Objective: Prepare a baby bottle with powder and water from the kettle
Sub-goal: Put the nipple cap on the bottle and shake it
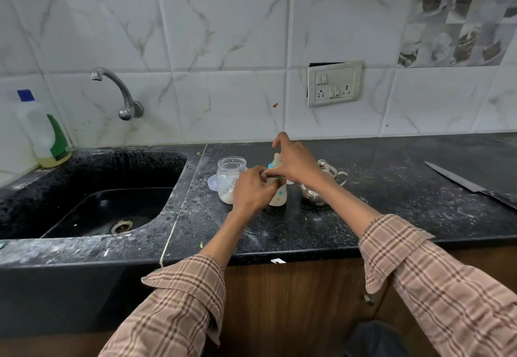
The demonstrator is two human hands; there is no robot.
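My left hand [250, 189] grips the bottle [278, 196] about its middle, fingers curled round the body. The bottle stands upright on the counter [377, 217], long axis vertical, teat [276, 160] on top above a blue collar [270, 166]. My right hand [295, 162] sits at that collar from the right, thumb and a finger pinching it, index lifted clear. Judgement: the cap is being turned on or off; which, I cannot tell. The turn runs about the upright axis, so the left hand must hold the body from spinning.

Just left of the bottle, touching my left hand or nearly so, stands the open jar [231, 179] with powder in its base; its lid [212, 185] lies behind it. Just right, under my right wrist, stands the steel kettle [321, 186], close enough for the forearm to knock.

Further off: sink [92, 197] to the left, knife [470, 186] well apart to the right, tap [117, 91] and socket [334, 84] on the wall.
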